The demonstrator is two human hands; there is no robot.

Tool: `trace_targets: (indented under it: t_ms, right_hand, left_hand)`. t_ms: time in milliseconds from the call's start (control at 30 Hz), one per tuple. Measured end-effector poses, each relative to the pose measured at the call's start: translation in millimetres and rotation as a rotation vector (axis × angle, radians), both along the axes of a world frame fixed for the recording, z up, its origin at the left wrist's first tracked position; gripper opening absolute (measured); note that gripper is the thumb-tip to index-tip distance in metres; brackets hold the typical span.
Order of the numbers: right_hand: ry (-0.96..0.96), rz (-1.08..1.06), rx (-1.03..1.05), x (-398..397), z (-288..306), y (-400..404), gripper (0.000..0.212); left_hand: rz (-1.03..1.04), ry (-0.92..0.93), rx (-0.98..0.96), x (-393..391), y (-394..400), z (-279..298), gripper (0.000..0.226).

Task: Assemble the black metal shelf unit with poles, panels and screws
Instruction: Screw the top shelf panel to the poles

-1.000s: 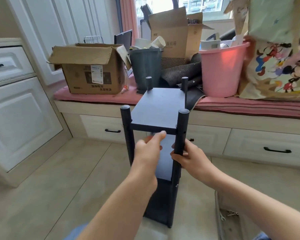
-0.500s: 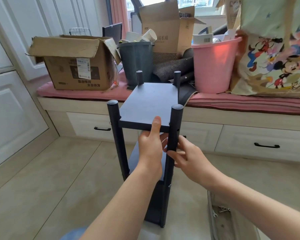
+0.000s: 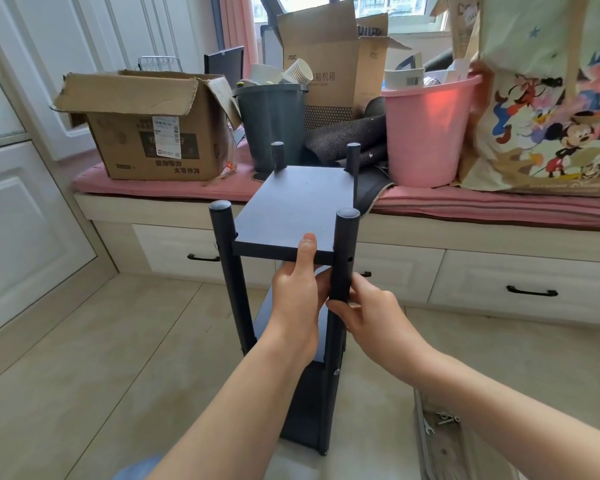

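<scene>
Shelf (image 3: pixel 291 271): black, upright on the floor tiles, just in front of the window seat; four poles rise above the top panel.
Top panel (image 3: pixel 298 209): level between the poles, its near edge facing me.
Left hand (image 3: pixel 297 299): my forearm reaches up from below, back of the hand toward me. Thumb lies on top of the panel's near edge, close to the near right corner; the other fingers go under the panel and are hidden, so the hand pinches the panel edge.
Right hand (image 3: pixel 371 317): my forearm comes in from the lower right, wrist straight. Fingers curl round the near right pole (image 3: pixel 342 258) below the top panel, thumb side toward the left hand; the grip is closed on the pole.
Hands together: just beside each other at the near right corner; whether they touch I cannot tell.
Near left pole (image 3: pixel 227 265): free, no hand on it.
Lower panels: one shows below my left hand, another near the floor, both partly hidden by my arm.
Window seat: cardboard box (image 3: pixel 153 123), grey bin (image 3: pixel 271 123), pink bucket (image 3: pixel 426 133) and a cartoon-print bag (image 3: pixel 548 98) stand on the pink cushion behind the shelf.
Floor, lower right: a tray (image 3: pixel 440 441) with small metal hardware and a spanner.
</scene>
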State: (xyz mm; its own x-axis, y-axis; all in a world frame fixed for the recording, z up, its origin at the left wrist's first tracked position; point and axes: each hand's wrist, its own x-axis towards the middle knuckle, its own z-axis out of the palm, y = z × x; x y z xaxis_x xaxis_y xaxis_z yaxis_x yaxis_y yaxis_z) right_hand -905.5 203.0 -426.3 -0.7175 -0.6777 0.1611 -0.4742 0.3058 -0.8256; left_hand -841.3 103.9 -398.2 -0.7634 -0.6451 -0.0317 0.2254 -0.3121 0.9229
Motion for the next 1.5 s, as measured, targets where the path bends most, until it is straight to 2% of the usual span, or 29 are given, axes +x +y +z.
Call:
trace_targets:
  t_ms: [233,367,567,800,1000,1167,1267,1400,1500]
  right_hand:
    - [0.022,-0.005,-0.019,0,-1,-2,0.018]
    - [-0.013,0.032,0.019,-5,5,2,0.027]
    - [-0.020,0.049,0.094,-15,8,6,0.017]
    - [-0.028,0.061,0.105,-21,9,10,0.025]
    - [-0.127,0.121,0.133,-30,13,24,0.026]
    - [-0.137,0.100,0.194,-55,13,50,0.036]
    - [-0.168,0.036,0.274,-79,-6,82,0.030]
    - [-0.310,-0.077,0.347,-107,-55,130,0.018]
    - [-0.371,-0.149,0.378,-121,-94,154,0.012]
  left_hand:
    - [0.010,-0.011,-0.022,-3,2,-3,0.041]
    - [0.031,-0.018,-0.002,-2,3,0,0.040]
    - [0.024,0.034,0.029,0,6,4,0.070]
    - [0.051,0.007,0.054,0,10,6,0.061]
    - [0.078,-0.005,0.045,-4,21,9,0.073]
    - [0.066,-0.016,0.021,-11,31,7,0.063]
    - [0.064,-0.023,0.040,-19,37,5,0.061]
    - [0.046,-0.028,0.026,-29,44,3,0.039]
    - [0.049,-0.019,0.020,-34,48,1,0.039]
